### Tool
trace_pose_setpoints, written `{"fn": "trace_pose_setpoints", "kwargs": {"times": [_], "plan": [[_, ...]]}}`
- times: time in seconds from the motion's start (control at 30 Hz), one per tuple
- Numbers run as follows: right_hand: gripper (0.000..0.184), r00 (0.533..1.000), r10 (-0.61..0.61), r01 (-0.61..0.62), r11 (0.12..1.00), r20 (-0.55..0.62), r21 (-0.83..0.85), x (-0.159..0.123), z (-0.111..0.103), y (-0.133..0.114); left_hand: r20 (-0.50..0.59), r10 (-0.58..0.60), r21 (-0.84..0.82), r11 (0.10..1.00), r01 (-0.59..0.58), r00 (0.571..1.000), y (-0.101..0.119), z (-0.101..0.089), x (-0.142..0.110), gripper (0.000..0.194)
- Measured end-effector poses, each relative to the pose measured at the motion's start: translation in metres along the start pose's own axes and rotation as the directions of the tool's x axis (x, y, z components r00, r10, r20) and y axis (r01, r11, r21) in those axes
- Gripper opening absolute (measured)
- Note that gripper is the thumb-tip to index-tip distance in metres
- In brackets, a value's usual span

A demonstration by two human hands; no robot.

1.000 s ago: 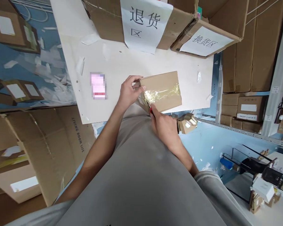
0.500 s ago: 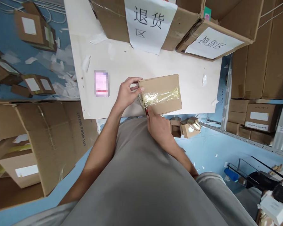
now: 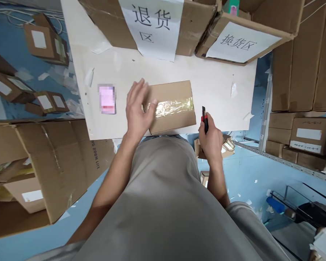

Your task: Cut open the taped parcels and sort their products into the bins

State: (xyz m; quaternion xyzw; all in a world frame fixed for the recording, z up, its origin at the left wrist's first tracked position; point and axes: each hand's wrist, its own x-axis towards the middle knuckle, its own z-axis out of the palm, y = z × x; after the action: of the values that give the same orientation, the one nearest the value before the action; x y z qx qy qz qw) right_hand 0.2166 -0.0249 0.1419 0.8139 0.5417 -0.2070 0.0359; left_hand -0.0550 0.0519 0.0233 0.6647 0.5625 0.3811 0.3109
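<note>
A small cardboard box (image 3: 174,123) lies on the white table (image 3: 212,79), with a shiny strip of clear yellowish tape (image 3: 174,107) along its top. My left hand (image 3: 138,108) is at the box's left end, fingers spread and slightly blurred, the thumb over the edge of the tape. To the right of the box, my right hand (image 3: 212,137) is closed round a red and black utility knife (image 3: 205,121). The knife's dark blade points away from me and is apart from the box.
At the table's far side stand two large open cartons with paper signs, a left carton (image 3: 195,29) and a right carton (image 3: 239,43). A blurred-out pink item (image 3: 107,99) lies at left. A big carton (image 3: 62,163) stands left of the table; shelved boxes (image 3: 306,134) are at right.
My right hand has moved right with the utility knife, away from the box's left end. My left hand has opened from its pinch on the box's corner.
</note>
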Motion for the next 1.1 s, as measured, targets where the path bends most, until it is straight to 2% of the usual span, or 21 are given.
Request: {"fn": "trace_pose_setpoints", "kwargs": {"times": [0.07, 0.13, 0.2, 0.27, 0.43, 0.7, 0.87, 1.1], "plan": [[0.059, 0.998, -0.059, 0.059, 0.996, 0.001, 0.074, 0.003, 0.006, 0.008, 0.121, 0.103, 0.055, 0.992, -0.111, 0.987, 0.026, 0.022, 0.005, 0.069], [0.058, 0.991, -0.132, 0.134, 0.981, -0.022, 0.139, 0.005, 0.010, 0.011, 0.244, 0.178, 0.084, 0.975, -0.204, 0.953, 0.046, 0.047, 0.008, 0.063], [0.057, 0.982, -0.186, 0.188, 0.967, -0.029, 0.169, 0.008, 0.011, 0.010, 0.315, 0.203, 0.110, 0.963, -0.248, 0.927, 0.055, 0.068, 0.010, 0.056], [0.056, 0.976, -0.216, 0.213, 0.963, -0.002, 0.168, 0.013, 0.009, 0.008, 0.336, 0.193, 0.138, 0.958, -0.250, 0.922, 0.057, 0.080, 0.011, 0.049], [0.058, 0.964, -0.243, 0.230, 0.967, 0.113, 0.111, 0.034, -0.003, -0.009, 0.329, 0.164, 0.179, 0.956, -0.231, 0.930, 0.054, 0.080, 0.011, 0.044], [0.064, 0.958, -0.167, 0.179, 0.983, 0.233, -0.029, 0.052, -0.014, -0.032, 0.328, 0.144, 0.165, 0.964, -0.207, 0.934, 0.057, 0.079, 0.008, 0.043], [0.061, 0.951, -0.159, 0.193, 0.975, 0.266, -0.108, 0.051, -0.022, -0.038, 0.312, 0.154, 0.172, 0.961, -0.215, 0.938, 0.056, 0.080, 0.007, 0.044], [0.060, 0.929, -0.090, 0.189, 0.950, 0.360, -0.249, 0.030, -0.035, -0.039, 0.316, 0.134, 0.172, 0.965, -0.196, 0.939, 0.056, 0.081, 0.001, 0.045]]}}
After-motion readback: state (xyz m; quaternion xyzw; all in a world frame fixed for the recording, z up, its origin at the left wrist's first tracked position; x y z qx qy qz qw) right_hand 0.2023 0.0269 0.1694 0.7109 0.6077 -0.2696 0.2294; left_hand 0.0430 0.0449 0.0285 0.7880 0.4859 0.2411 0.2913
